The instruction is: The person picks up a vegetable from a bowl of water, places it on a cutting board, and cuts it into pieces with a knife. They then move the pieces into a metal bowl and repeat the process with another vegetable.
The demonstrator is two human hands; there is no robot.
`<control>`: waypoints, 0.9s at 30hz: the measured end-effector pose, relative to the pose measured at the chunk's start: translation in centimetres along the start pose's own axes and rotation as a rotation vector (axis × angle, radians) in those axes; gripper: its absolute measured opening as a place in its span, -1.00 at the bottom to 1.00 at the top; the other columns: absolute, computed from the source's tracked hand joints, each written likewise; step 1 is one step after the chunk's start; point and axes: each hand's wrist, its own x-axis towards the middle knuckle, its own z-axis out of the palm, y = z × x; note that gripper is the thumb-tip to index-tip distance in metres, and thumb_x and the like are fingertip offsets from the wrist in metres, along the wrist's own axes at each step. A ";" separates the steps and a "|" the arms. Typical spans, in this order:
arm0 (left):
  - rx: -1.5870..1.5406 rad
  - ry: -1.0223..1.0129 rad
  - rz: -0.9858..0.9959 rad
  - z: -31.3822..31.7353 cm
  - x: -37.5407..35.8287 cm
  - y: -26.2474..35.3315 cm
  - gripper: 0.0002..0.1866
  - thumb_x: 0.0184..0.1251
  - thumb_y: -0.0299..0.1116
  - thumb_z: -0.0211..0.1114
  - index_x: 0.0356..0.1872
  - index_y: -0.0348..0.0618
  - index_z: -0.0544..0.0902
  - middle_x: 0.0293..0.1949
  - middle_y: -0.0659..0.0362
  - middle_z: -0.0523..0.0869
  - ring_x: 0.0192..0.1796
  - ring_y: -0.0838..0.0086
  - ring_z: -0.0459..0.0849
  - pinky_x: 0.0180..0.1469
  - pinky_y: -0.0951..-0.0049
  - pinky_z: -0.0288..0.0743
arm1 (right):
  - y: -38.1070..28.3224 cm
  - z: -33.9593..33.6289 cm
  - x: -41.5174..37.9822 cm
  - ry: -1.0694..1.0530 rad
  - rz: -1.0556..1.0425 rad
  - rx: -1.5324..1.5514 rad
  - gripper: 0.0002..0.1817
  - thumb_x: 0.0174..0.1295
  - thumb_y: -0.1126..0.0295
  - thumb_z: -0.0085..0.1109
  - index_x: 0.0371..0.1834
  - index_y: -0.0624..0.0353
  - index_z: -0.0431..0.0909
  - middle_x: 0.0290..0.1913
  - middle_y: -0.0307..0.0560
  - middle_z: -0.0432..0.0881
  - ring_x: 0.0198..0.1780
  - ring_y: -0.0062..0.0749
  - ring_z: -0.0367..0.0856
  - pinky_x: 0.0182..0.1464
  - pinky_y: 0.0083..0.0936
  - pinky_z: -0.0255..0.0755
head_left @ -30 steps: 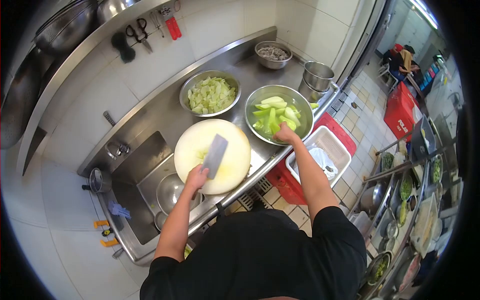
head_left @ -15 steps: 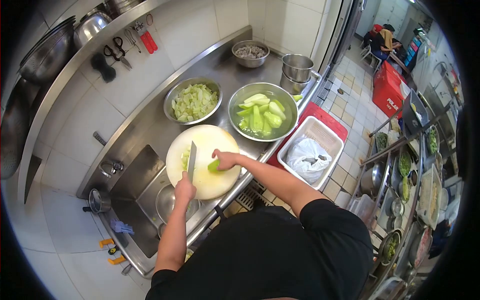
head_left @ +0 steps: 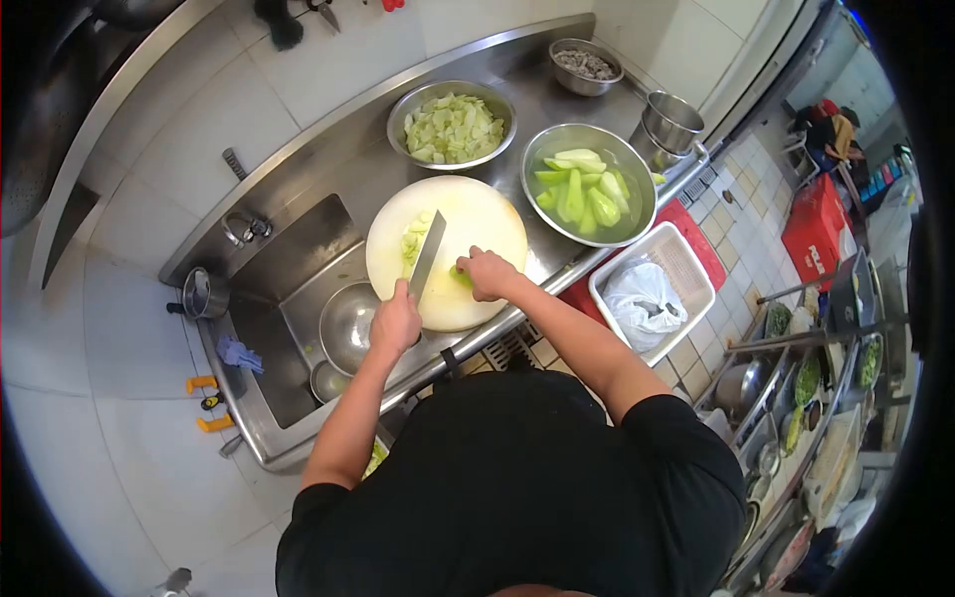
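My left hand (head_left: 397, 320) is closed around the handle of a kitchen knife (head_left: 428, 259), its broad blade lying over the round white cutting board (head_left: 482, 214). Pale green chopped pieces (head_left: 414, 240) lie along the far side of the blade. On the right part of the board, my right hand (head_left: 490, 275) grips a green vegetable piece (head_left: 461, 278), mostly covered by the fingers. Beyond the board stands a steel bowl of chopped pale green vegetable (head_left: 453, 128). To its right, a large steel bowl (head_left: 530, 189) holds peeled green wedges in water.
Left of the board is a steel sink (head_left: 298, 289) with a metal bowl (head_left: 348, 318) inside. A white basket (head_left: 701, 289) with a plastic bag (head_left: 642, 303) stands right of the counter. Laden shelves (head_left: 786, 343) line the right side. People (head_left: 834, 139) sit farther back.
The view has shifted, so the counter appears higher and farther right. Both hands stay over the board, still holding the knife and the green piece.
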 end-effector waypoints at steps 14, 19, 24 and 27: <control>0.056 -0.254 -0.054 2.0 -0.1 -3.7 -0.59 0.47 -0.23 0.12 0.22 -0.24 0.43 -0.08 -0.37 0.75 0.03 -0.29 0.74 0.13 -0.20 0.57 | -15.0 -18.3 -12.7 0.010 -0.450 -0.235 -0.56 0.04 0.41 0.31 0.06 0.19 0.75 -0.07 0.01 0.79 0.04 -0.04 0.73 -0.02 -0.12 0.64; 0.075 -0.265 -0.097 1.7 -1.1 -3.3 -0.63 0.51 -0.24 0.10 0.20 -0.21 0.43 -0.09 -0.35 0.75 0.02 -0.28 0.73 0.12 -0.20 0.55 | -24.4 -26.8 -20.7 0.340 -0.462 -0.497 -0.74 0.19 0.36 0.24 -0.18 0.28 0.78 -0.14 0.03 0.76 0.09 -0.12 0.71 -0.05 -0.16 0.62; 0.077 -0.271 -0.095 2.2 -0.6 -2.7 -0.67 0.55 -0.25 0.08 0.19 -0.18 0.42 -0.11 -0.33 0.75 0.02 -0.27 0.73 0.11 -0.20 0.54 | -26.7 -25.9 -20.4 0.352 -0.513 -0.477 -0.76 0.16 0.36 0.26 -0.23 0.27 0.78 -0.15 0.03 0.77 0.06 -0.10 0.73 -0.05 -0.15 0.63; 0.094 -0.254 -0.103 1.3 -0.4 -1.9 -0.69 0.57 -0.25 0.07 0.18 -0.17 0.41 -0.12 -0.31 0.75 0.01 -0.26 0.73 0.11 -0.21 0.53 | -27.5 -24.8 -20.0 0.303 -0.560 -0.459 -0.77 0.15 0.36 0.27 -0.25 0.27 0.78 -0.17 0.04 0.78 0.05 -0.09 0.74 -0.05 -0.15 0.64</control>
